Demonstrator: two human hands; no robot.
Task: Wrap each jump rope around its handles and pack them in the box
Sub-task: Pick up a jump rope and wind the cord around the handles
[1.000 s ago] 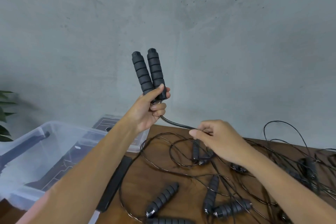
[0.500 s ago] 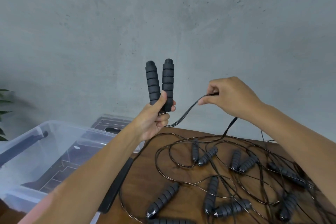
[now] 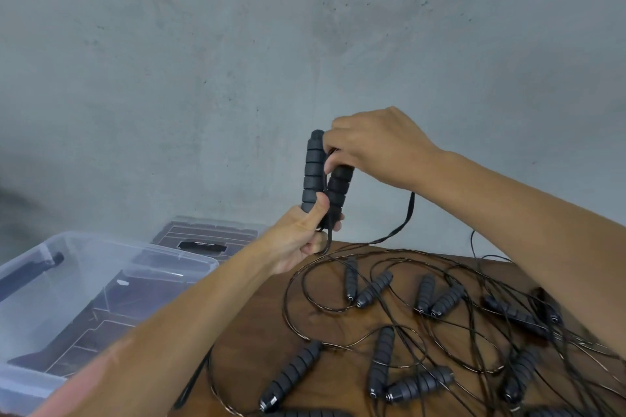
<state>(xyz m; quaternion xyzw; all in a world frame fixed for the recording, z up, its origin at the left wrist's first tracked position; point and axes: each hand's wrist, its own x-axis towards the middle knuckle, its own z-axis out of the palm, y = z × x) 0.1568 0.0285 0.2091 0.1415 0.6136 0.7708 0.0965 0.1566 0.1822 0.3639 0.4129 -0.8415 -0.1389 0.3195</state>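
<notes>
Black foam handles stand upright, paired, gripped at their lower ends by the closed left hand. The right hand is closed over their tops, pinching the cord, which trails in a loose loop down to the wooden surface. Winding looks barely begun. Several other ropes lie tangled and unwrapped, and the clear plastic box at left seems to hold none yet, so nearly everything remains.
</notes>
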